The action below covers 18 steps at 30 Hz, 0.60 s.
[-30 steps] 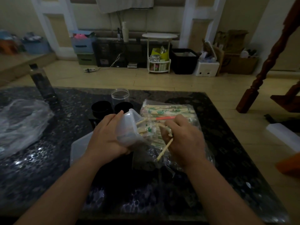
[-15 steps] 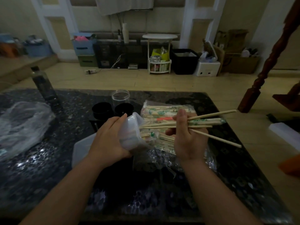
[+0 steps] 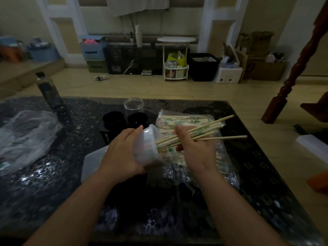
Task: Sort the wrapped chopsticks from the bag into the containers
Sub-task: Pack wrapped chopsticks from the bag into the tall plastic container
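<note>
My left hand [image 3: 122,153] grips a white translucent plastic container [image 3: 148,148], tilted on its side with its mouth facing right. A bundle of chopsticks [image 3: 204,132] is held in my right hand [image 3: 193,148], some bare wood and some in green-printed wrappers. Their left ends poke into the container's mouth and the other ends fan out to the right. Under my right hand lies the clear plastic bag of wrapped chopsticks [image 3: 177,120] on the dark table.
Behind the hands stand a clear jar [image 3: 133,107] and two black cups [image 3: 112,119] [image 3: 137,118]. A white lid or tray [image 3: 92,162] lies under my left wrist. A crumpled clear bag [image 3: 23,137] and a dark bottle [image 3: 48,91] are at left. The table edge runs along the right.
My right hand lifted a bundle of chopsticks out of the bag and brought their ends to the mouth of the tilted container. The left hand stays on the container.
</note>
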{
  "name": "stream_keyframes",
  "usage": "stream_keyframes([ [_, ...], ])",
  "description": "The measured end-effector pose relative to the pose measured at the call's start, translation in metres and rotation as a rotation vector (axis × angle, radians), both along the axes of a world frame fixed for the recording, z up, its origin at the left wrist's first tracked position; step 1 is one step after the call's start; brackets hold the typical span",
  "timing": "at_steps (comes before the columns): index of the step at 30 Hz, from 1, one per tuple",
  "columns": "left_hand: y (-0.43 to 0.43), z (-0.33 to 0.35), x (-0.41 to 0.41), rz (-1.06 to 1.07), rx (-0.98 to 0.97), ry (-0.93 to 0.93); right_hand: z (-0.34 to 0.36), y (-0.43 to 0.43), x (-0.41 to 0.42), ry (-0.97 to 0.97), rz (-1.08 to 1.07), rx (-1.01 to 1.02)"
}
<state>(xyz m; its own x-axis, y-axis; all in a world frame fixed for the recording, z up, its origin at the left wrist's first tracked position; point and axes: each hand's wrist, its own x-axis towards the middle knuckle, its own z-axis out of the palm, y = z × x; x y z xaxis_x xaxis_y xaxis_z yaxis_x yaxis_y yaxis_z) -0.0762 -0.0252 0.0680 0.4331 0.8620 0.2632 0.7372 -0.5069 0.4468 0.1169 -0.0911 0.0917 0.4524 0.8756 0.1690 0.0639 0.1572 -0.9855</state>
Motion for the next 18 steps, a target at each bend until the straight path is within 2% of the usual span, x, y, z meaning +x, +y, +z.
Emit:
stream_keyframes([
  [3,0.000,0.000,0.000,0.000,0.003,-0.012,0.002,-0.001,-0.004,0.139,0.196,-0.064],
  [6,0.000,0.001,-0.001,0.003,-0.003,-0.008,0.000,0.004,-0.005,0.375,0.124,-0.005],
  [7,0.000,0.001,-0.001,0.003,-0.004,-0.005,-0.001,0.005,-0.005,0.399,0.088,0.009],
  [9,0.000,0.000,-0.001,0.009,-0.002,0.001,-0.002,0.007,-0.004,0.339,0.068,-0.017],
  [12,0.000,-0.001,0.000,0.011,0.013,0.016,-0.007,0.006,-0.003,0.186,0.191,-0.165],
  [14,0.001,-0.001,0.000,0.011,0.011,0.017,-0.012,0.009,0.000,0.222,0.161,-0.164],
  [17,0.002,-0.001,-0.001,0.016,0.006,0.012,-0.011,0.011,0.006,0.328,0.029,-0.055],
  [18,0.002,-0.001,-0.001,0.015,0.007,0.009,-0.012,0.011,0.007,0.302,0.005,-0.037],
])
